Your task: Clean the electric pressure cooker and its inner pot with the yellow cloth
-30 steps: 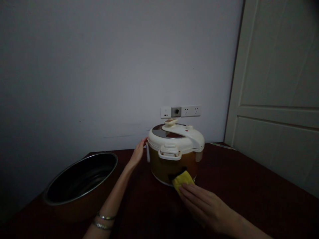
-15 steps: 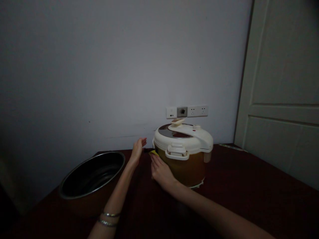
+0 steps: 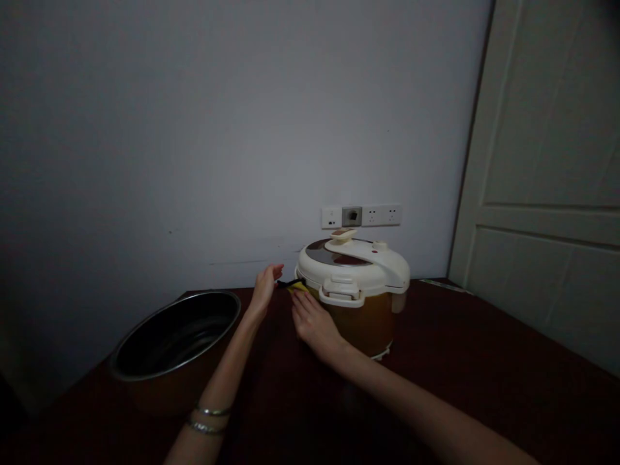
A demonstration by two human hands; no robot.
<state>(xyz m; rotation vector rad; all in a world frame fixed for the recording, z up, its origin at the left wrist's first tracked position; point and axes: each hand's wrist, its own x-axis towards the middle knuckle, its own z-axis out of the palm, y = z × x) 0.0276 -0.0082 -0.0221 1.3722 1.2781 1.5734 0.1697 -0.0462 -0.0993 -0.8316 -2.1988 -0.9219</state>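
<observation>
Head view: dim, only camera. Clock dial taken from above the cooker, 12 at the wall (image 3: 194, 142). Electric pressure cooker (image 3: 372, 278), cream lid over a brown body, stands upright on the dark red table (image 3: 465, 349), lid on. Cloth (image 3: 298, 285), yellow with black edge, at the cooker's 9 o'clock, bunched against or just beside its side; exact contact unclear.

Right hand (image 3: 316, 328) at 8 o'clock, fingers together, grasping the cloth; thumb hidden. Left hand (image 3: 264, 289) at 9 o'clock, further out, apart from the cooker, fingers released and loosely bent; cannot tell if it touches the cloth's black edge. Bangles (image 3: 209, 428) on that wrist.

Large dark-lined pot (image 3: 167, 391) at 8 o'clock, well apart from the cooker, beside the left forearm. Socket panels (image 3: 361, 216) on the wall at 12, door (image 3: 547, 271) at 2.

Handling, judged: cooker looks heavy and rigid, smooth body probably slippery if damp, lid plastic liable to scuff or crack if dropped. Best hold for lifting is two-handed: side handle (image 3: 341, 296) at 6 o'clock plus its opposite, if there is one; far side hidden. Top knob (image 3: 343, 235) likely serves the lid only, poor for carrying full weight. Cloth looks light, soft, floppy, not fragile; take it bunched, fingertips flat behind it. Pot likely stiff, rim the natural grip.
</observation>
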